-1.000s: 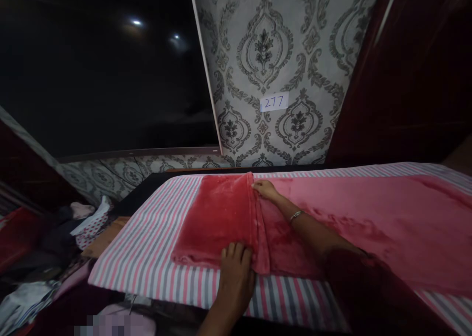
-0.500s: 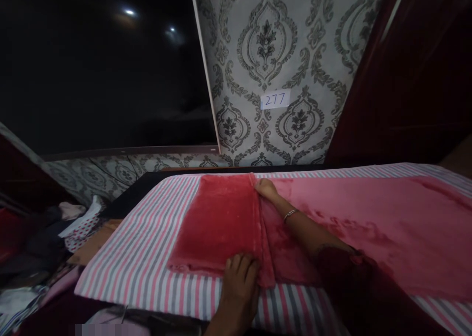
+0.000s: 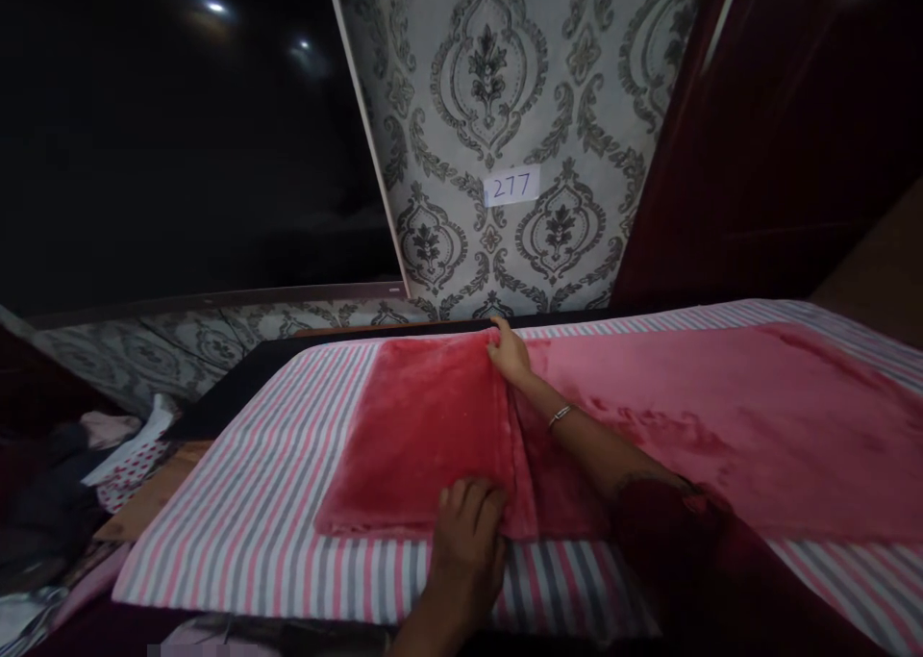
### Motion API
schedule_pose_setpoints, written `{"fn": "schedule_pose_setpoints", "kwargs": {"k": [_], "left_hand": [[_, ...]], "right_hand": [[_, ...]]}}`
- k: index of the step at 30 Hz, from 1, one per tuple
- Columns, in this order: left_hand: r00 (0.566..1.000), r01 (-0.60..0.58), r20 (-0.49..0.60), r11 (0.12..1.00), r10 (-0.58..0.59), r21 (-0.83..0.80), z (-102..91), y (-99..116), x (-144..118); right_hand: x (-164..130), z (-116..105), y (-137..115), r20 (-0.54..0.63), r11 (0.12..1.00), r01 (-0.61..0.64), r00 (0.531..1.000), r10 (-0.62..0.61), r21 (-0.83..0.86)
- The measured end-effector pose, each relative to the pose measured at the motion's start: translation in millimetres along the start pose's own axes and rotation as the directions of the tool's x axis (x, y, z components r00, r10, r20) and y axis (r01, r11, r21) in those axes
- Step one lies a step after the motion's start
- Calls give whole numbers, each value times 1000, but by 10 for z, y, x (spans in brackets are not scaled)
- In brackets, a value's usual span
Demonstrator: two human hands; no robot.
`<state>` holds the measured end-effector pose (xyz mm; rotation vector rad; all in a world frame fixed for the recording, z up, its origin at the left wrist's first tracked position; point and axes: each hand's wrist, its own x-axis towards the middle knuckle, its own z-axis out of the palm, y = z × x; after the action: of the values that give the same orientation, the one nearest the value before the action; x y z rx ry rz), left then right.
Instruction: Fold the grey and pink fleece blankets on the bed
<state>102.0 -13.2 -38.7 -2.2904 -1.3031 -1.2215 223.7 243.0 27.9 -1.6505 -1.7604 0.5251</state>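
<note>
Nearest to me, my left hand (image 3: pixel 467 532) rests on the near end of the red blanket (image 3: pixel 433 426), fingers curled over the near corner of its folded flap; they seem to pinch the plush edge, though I can't see under them to be sure. The folded edge runs from that hand straight away toward the far side of the bed, and that line is the flap's long axis. At its far end sits my right hand (image 3: pixel 509 354), reaching across from the right, fingertips bent down on the far corner of the same flap, close to the far edge of the mattress; it looks like a grip on the cloth, not a flat palm. A thin bracelet (image 3: pixel 560 415) circles that wrist.

So the flap lies to the left of both hands, each holding one end of the fold line, left hand near, right hand far. The rest of the blanket spreads flat to the right, a paler pink, reaching well past my right forearm.

Underneath is the striped sheet (image 3: pixel 274 503), pink, grey and white, showing bare on the left and along the near edge. Off the bed at the far left lies a heap of clothes (image 3: pixel 108 445). Behind the bed stands a patterned wall (image 3: pixel 505 80) with a small paper label (image 3: pixel 511 187).

Counted: two hands, one blanket, one folded flap, one sheet, one bracelet, one label.
</note>
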Motion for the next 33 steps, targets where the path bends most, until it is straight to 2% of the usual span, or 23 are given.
{"fn": "schedule_pose_setpoints", "kwargs": {"k": [4,6,9,17,22,25,28,31,33], "left_hand": [[999,-48,-15,997,49,55,181,41,-66],[999,-49,-13,997,50,57,165,53,-76],[998,-57,44,996,55,63,123,81,-48],[990,25,134,990,-44,141,386,152,-32],[985,-4,169,989,-21,146,282,212,17],[981,66,169,984,-95,166,174,278,81],[965,147,178,961,-191,236,90,331,125],[946,167,231,952,-228,258,52,347,129],[943,183,226,950,-242,255,48,340,116]], "right_hand": [[-16,-1,216,27,998,-49,998,48,27],[4,24,237,31,998,-47,998,46,45],[49,40,192,26,997,-52,998,51,63],[2,-36,250,75,996,-76,995,72,53],[-154,-64,255,144,999,-5,990,-2,44],[-256,-87,239,134,999,32,991,-29,-15],[-317,-133,245,101,995,-13,995,23,-99],[-357,-185,262,92,990,-36,995,49,-134],[-412,-220,278,100,990,-19,994,33,-137]]}}
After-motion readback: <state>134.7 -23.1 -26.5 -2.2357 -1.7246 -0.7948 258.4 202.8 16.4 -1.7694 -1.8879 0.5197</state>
